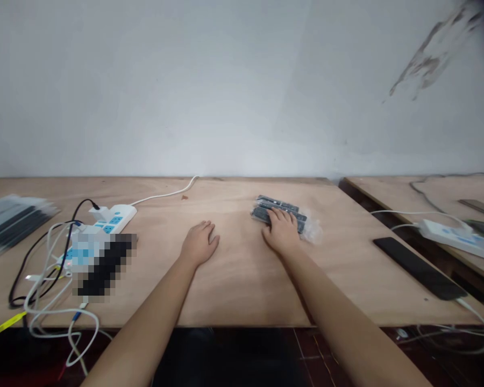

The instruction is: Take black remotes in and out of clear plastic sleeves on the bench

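Note:
My left hand (199,243) lies flat on the bare wooden table (242,274), palm down, fingers together and stretched out, holding nothing. My right hand (281,230) rests on a small pile of dark flat parts in clear plastic bags (278,208) near the table's middle right. Its fingers lie over the pile's front edge; whether they grip it I cannot make out.
A white and blue power strip (111,219) with tangled white and black cables (44,279) sits at the left. A stack of bagged dark items (12,217) lies far left. A black phone (419,267) with a cable lies right. A second table (435,196) holds another power strip (455,236).

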{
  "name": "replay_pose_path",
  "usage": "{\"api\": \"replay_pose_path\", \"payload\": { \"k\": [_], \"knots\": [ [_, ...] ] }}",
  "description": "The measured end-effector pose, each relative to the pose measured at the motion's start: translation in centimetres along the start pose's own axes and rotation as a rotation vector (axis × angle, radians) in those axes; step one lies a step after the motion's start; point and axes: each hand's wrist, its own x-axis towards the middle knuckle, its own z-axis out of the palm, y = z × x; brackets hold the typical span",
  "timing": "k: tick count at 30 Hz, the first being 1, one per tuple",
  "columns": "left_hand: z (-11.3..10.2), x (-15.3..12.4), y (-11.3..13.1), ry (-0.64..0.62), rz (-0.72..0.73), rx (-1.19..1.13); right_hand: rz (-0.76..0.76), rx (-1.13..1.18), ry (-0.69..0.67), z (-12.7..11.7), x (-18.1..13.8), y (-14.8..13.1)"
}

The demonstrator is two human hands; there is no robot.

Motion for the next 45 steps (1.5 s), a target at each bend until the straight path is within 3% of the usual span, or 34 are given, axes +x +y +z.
{"api": "replay_pose_path", "payload": {
  "k": [4, 14, 20, 24, 33, 35, 40, 45],
  "knots": [
    [-0.1, 0.0, 0.0, -0.001, 0.005, 0.002, 0.042, -0.056, -0.032, -0.3, 0.2, 2.2],
    [0.1, 0.0, -0.1, -0.004, 0.0, -0.024, 0.007, -0.112, -0.107, -0.4, 1.0, 3.4],
    [0.2, 0.0, -0.2, 0.019, -0.007, -0.051, -0.079, -0.046, 0.012, 0.6, 0.9, 4.4],
    [0.5, 0.0, -0.2, 0.039, -0.003, -0.062, -0.189, 0.025, 0.096, 0.2, 0.0, 1.8],
    [-0.4, -0.3, 0.0, 0.228, -0.027, -0.228, -0.4, 0.167, -0.045, 1.9, -2.4, -6.7],
    [-0.7, -0.5, 0.0, 0.243, -0.069, -0.287, -0.42, 0.194, -0.043, 2.4, -2.5, -7.4],
    [-1.2, -0.5, 0.4, 0.126, -0.173, -0.297, -0.432, 0.258, -0.063, 3.3, -2.6, -7.9],
    [-0.9, -0.1, 0.0, 0.088, -0.254, -0.347, -0.435, 0.362, -0.063, 3.4, -2.8, -7.8]
  ]
}}
